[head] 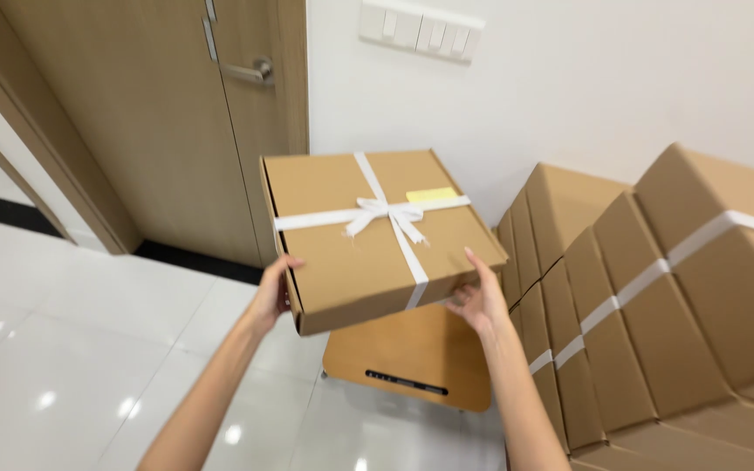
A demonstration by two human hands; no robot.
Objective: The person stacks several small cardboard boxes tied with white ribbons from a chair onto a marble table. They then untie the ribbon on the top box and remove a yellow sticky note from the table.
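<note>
I hold a flat brown cardboard box (342, 253) up in the air in front of me. A white ribbon with a bow (383, 212) is tied across its lid, and a small yellow label (431, 194) is stuck near the bow. My left hand (274, 292) grips the box's near left edge. My right hand (479, 298) supports the near right corner from below, fingers spread against the side.
A stack of larger brown cartons (656, 296) bound with white tape stands to the right. Below the box sits a low wooden trolley or stool (412, 358) on the glossy white tiled floor (71, 349). Ahead are a wooden door (133, 113) with a metal handle and a white wall with light switches (421, 30).
</note>
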